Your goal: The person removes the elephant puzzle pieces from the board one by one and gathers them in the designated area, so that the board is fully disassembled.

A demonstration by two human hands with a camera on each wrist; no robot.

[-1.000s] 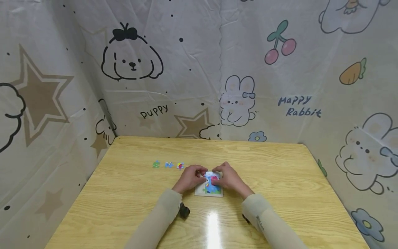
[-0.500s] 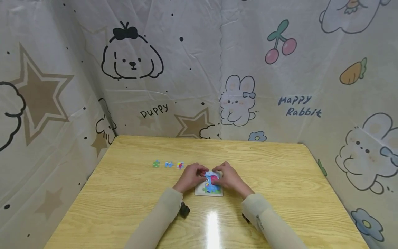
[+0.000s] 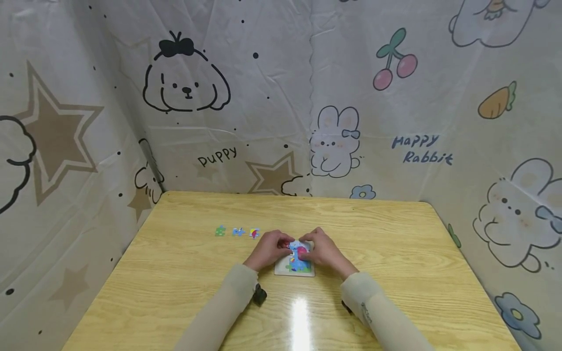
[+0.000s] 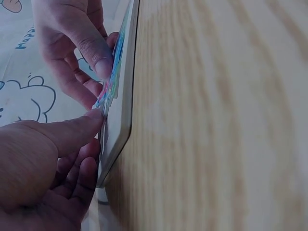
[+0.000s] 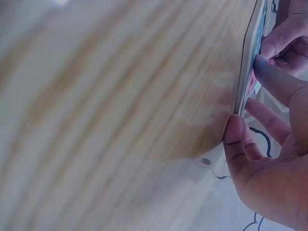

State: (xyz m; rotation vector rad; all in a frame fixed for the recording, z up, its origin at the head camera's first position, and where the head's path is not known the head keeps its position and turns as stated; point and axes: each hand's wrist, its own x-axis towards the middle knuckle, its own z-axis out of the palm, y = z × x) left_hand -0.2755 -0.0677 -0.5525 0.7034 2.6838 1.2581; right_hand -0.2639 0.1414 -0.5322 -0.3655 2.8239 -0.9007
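A small square puzzle board (image 3: 281, 269) with a blue, pink and green picture lies on the table between both hands. My left hand (image 3: 268, 250) pinches a puzzle piece (image 4: 100, 103) at the board's upper left, its thumb on the near side; the fingers mostly hide the piece. With its thumb on the picture and other fingers at the board's edge, my right hand (image 3: 325, 251) grips the board from the right. In the right wrist view, fingertips (image 5: 234, 126) of that hand rest right at the board's edge. The board's left side shows pale, uncovered backing.
Three loose pieces lie in a row left of the board: a green one (image 3: 220, 231), a blue one (image 3: 238, 232) and a yellow-red one (image 3: 254, 233). The wood-grain table (image 3: 386, 273) is bordered by printed cloth walls (image 3: 272, 97).
Both hands stay at the board with only slight finger shifts near its upper edge. The loose pieces have not moved.
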